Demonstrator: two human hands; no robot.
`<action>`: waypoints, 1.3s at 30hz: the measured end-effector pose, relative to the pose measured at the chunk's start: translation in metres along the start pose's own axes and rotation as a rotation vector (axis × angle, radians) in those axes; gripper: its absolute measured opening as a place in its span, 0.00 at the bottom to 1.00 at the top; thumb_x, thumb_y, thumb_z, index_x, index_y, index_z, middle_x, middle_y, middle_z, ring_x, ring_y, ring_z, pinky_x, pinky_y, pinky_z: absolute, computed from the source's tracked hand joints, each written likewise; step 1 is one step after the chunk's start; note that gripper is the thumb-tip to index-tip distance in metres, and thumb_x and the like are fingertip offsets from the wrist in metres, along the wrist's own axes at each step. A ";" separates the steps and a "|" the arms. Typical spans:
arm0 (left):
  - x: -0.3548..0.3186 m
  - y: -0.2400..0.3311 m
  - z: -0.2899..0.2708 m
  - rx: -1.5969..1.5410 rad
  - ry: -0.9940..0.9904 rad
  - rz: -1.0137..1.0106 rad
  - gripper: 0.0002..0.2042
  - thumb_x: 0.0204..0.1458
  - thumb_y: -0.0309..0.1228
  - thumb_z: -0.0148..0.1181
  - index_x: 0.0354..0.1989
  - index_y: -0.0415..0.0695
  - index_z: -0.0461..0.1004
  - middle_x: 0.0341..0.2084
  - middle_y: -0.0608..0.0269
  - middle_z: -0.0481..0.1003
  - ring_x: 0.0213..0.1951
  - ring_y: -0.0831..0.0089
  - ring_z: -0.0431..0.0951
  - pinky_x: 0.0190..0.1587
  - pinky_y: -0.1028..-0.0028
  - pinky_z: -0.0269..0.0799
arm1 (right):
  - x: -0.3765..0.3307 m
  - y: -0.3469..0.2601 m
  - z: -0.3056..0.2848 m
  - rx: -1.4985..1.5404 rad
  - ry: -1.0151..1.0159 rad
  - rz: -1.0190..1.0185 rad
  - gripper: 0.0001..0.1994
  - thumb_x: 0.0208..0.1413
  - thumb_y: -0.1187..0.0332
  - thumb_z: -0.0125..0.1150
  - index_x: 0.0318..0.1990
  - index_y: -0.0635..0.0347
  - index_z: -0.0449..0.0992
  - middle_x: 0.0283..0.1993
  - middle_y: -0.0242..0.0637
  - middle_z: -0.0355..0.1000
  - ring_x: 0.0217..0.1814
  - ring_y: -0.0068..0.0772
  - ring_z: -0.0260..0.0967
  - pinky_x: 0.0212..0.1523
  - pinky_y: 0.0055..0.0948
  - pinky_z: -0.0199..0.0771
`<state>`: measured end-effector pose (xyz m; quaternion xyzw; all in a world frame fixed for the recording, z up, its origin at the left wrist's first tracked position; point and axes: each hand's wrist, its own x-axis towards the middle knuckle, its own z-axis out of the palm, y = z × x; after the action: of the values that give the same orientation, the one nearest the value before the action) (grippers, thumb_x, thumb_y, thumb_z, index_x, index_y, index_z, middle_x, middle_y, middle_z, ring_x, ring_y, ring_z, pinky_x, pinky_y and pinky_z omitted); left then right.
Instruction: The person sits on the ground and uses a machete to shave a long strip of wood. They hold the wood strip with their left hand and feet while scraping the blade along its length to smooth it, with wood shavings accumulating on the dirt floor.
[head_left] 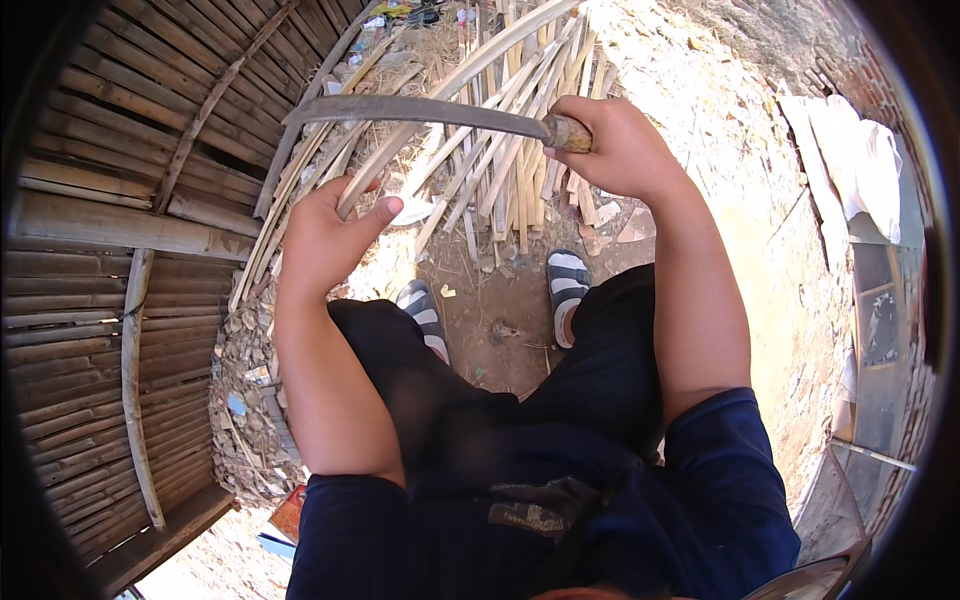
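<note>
My right hand grips the wooden handle of a long curved knife, whose dark blade runs leftward across the view. In my left hand is the near end of a long pale bamboo strip that slants up to the right, passing under the blade. Thumb and fingers are wrapped round the strip. Both forearms come up from below, over my dark trousers and striped sandals.
A pile of split bamboo strips lies on the dirt ahead of my feet. A bamboo wall fills the left side. Rubble and scraps lie at its base. Pale cloth hangs at the right.
</note>
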<state>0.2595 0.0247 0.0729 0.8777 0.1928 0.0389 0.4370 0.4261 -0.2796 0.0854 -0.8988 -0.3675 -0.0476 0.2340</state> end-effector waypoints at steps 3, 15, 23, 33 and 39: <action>-0.002 0.006 0.002 0.071 0.003 -0.022 0.27 0.51 0.49 0.78 0.50 0.38 0.83 0.25 0.68 0.74 0.29 0.80 0.71 0.32 0.74 0.67 | -0.005 0.026 -0.018 0.035 0.074 0.273 0.20 0.59 0.54 0.73 0.51 0.58 0.82 0.36 0.50 0.82 0.38 0.52 0.81 0.41 0.45 0.79; 0.004 -0.006 0.014 0.115 -0.003 0.030 0.25 0.52 0.45 0.78 0.50 0.37 0.83 0.25 0.67 0.75 0.29 0.80 0.73 0.32 0.74 0.67 | 0.002 -0.011 -0.005 -0.015 -0.094 0.009 0.22 0.57 0.49 0.72 0.46 0.58 0.82 0.31 0.48 0.80 0.38 0.57 0.80 0.41 0.49 0.79; 0.006 -0.023 0.017 0.130 0.134 0.076 0.24 0.50 0.46 0.79 0.48 0.40 0.85 0.15 0.67 0.69 0.20 0.77 0.69 0.25 0.72 0.64 | 0.005 0.023 -0.015 0.078 0.154 0.247 0.25 0.59 0.45 0.71 0.39 0.64 0.80 0.28 0.50 0.78 0.33 0.55 0.80 0.37 0.47 0.78; -0.003 -0.014 -0.006 0.048 -0.003 -0.074 0.26 0.51 0.43 0.79 0.52 0.38 0.82 0.21 0.73 0.69 0.24 0.83 0.68 0.26 0.76 0.62 | 0.012 0.031 -0.024 0.071 0.157 0.284 0.25 0.58 0.46 0.72 0.45 0.62 0.81 0.31 0.48 0.80 0.35 0.49 0.80 0.38 0.43 0.78; -0.002 -0.021 0.000 0.063 0.140 0.008 0.26 0.50 0.46 0.79 0.49 0.38 0.83 0.16 0.68 0.71 0.20 0.80 0.68 0.25 0.72 0.64 | 0.006 0.022 -0.024 0.108 0.087 0.321 0.21 0.59 0.51 0.72 0.46 0.62 0.81 0.33 0.50 0.80 0.37 0.50 0.81 0.40 0.43 0.78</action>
<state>0.2509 0.0355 0.0564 0.8869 0.2207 0.0958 0.3945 0.4475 -0.3010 0.0999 -0.9291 -0.2109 -0.0286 0.3025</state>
